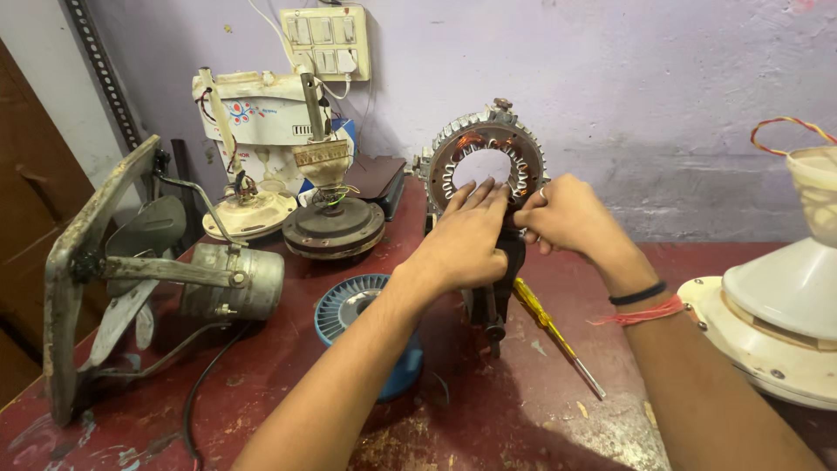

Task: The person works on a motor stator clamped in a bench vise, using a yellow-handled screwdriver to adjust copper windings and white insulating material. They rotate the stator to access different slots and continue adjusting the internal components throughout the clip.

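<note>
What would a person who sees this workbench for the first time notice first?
First, the ring-shaped motor stator with copper windings, standing upright at the centre back of the red table, with the left hand and the right hand both on its lower edge. Next, the old exhaust fan at the left, and the yellow-handled screwdriver lying under the right wrist.

The motor ring [485,157] is dull grey metal with glossy copper windings. The worktop [488,419] is scuffed, worn red paint. The screwdriver [551,330] has a shiny yellow plastic handle.
</note>
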